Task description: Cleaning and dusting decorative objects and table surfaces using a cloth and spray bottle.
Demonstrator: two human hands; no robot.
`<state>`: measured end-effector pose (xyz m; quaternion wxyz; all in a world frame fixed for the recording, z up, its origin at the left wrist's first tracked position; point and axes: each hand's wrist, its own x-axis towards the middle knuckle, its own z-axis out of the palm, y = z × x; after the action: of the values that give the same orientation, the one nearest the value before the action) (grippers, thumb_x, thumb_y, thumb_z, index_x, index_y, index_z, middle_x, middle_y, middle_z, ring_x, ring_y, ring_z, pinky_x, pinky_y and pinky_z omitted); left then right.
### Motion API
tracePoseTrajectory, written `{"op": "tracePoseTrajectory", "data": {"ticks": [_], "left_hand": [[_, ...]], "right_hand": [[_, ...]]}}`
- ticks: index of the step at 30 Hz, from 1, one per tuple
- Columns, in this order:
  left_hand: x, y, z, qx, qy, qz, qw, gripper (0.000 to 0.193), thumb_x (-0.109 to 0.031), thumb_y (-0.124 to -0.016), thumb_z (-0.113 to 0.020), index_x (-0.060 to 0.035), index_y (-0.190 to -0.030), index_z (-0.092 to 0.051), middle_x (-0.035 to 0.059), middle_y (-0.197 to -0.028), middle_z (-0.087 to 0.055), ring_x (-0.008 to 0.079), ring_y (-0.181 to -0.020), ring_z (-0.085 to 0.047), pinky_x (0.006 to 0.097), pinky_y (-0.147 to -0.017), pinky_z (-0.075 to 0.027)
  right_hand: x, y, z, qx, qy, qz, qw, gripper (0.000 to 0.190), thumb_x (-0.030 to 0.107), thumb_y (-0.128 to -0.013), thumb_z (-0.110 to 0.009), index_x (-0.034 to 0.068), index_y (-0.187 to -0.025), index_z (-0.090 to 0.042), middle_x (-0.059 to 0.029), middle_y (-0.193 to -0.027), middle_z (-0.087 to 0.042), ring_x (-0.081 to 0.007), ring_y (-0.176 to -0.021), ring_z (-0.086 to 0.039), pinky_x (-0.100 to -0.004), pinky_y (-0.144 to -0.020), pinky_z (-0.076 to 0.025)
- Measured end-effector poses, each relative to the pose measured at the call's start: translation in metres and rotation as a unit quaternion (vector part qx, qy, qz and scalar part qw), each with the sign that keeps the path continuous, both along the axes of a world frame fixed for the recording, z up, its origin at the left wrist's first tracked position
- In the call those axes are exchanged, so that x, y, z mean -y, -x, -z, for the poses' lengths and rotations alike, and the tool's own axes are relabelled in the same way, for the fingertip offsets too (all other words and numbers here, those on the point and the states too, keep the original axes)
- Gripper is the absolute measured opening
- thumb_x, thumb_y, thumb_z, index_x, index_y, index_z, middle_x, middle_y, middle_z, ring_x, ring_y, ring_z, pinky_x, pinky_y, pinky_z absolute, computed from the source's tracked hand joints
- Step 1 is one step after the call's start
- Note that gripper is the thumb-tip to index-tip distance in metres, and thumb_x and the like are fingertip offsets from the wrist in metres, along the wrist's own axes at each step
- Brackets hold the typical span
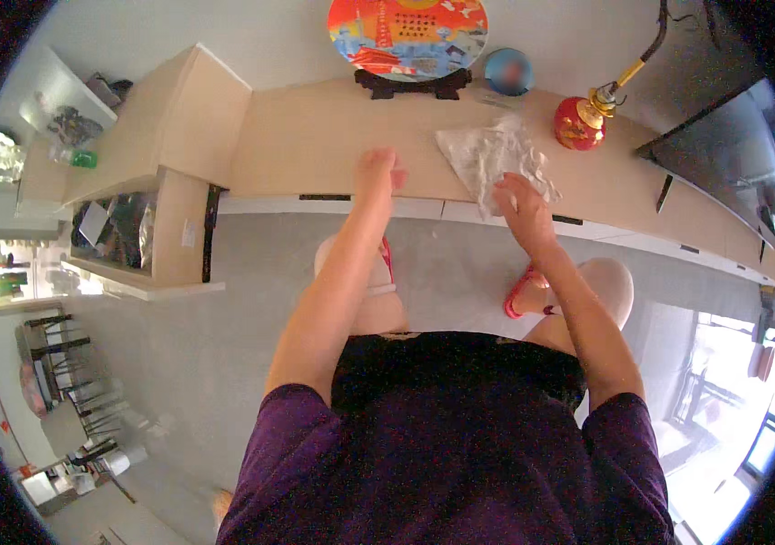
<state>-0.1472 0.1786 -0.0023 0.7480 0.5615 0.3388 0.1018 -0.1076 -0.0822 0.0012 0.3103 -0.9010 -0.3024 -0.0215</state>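
My left hand [379, 176] hovers over the light wood-grain top of a long low cabinet [306, 143], near its front edge. Its fingers curl inward and are blurred, and I see nothing held in them. My right hand [526, 208] is at the front part of a crumpled clear plastic bag [473, 153], its bent fingers pinching the film. The bag spreads over the cabinet top beyond the hand, its far end blurred. A corner of it reaches the cabinet's front edge.
Behind stand a colourful decorative plate [408, 41] on a dark stand and a small round blue item [509, 71]. A red and gold vase [580, 124] with a branch and a television [721, 163] stand to the right. An open drawer [180, 231] full of items juts out at left.
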Motion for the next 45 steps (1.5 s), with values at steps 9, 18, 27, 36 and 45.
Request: {"op": "tracePoseTrajectory", "data": {"ticks": [9,18,27,36,45], "left_hand": [[0.010,0.028,0.027,0.110,-0.286,0.178,0.935,0.017,-0.021,-0.081,-0.056,-0.0044,-0.087,-0.058,0.0087,-0.077,-0.062,0.0195,-0.067,-0.060,0.0316,-0.060,-0.048],[0.016,0.028,-0.009,0.191,-0.531,0.381,0.732,0.019,-0.021,-0.080,-0.051,-0.0037,-0.085,-0.057,0.0130,-0.085,-0.060,0.0320,-0.079,-0.059,0.0398,-0.071,-0.047],[-0.032,0.029,-0.067,0.321,-0.434,0.164,0.826,0.015,-0.013,-0.073,-0.059,-0.0042,-0.086,-0.056,0.0114,-0.079,-0.059,0.0286,-0.074,-0.059,0.0380,-0.065,-0.047],[-0.068,0.033,-0.080,0.344,-0.386,-0.059,0.854,0.025,0.000,-0.066,-0.067,-0.0024,-0.090,-0.060,0.0113,-0.071,-0.060,0.0269,-0.063,-0.060,0.0339,-0.055,-0.047],[-0.070,0.030,-0.084,0.320,-0.402,-0.090,0.853,0.018,0.002,-0.069,-0.066,-0.0011,-0.086,-0.062,0.0113,-0.077,-0.064,0.0252,-0.065,-0.062,0.0317,-0.057,-0.048]], "right_hand": [[-0.034,-0.057,0.024,0.085,0.138,0.030,0.986,0.051,0.031,-0.084,-0.055,0.017,-0.130,-0.041,-0.0156,-0.136,-0.035,-0.0343,-0.125,-0.033,-0.0467,-0.100,-0.029],[-0.125,-0.034,0.072,0.103,0.293,0.069,0.948,0.061,0.048,-0.084,-0.048,0.028,-0.139,-0.028,-0.0089,-0.147,-0.015,-0.0359,-0.134,-0.011,-0.0553,-0.106,-0.006],[-0.271,0.004,0.058,0.120,0.296,-0.083,0.944,0.064,0.047,-0.082,-0.050,0.024,-0.138,-0.030,-0.0127,-0.146,-0.018,-0.0369,-0.134,-0.012,-0.0565,-0.105,-0.008],[-0.455,0.042,0.075,0.117,0.044,-0.246,0.961,0.060,0.048,-0.079,-0.054,0.019,-0.130,-0.043,-0.0143,-0.140,-0.030,-0.0389,-0.132,-0.018,-0.0610,-0.102,-0.011],[-0.430,-0.035,0.081,0.116,0.167,-0.215,0.955,0.055,0.042,-0.087,-0.043,0.018,-0.136,-0.033,-0.0117,-0.143,-0.025,-0.0309,-0.134,-0.016,-0.0498,-0.107,-0.012]]}}
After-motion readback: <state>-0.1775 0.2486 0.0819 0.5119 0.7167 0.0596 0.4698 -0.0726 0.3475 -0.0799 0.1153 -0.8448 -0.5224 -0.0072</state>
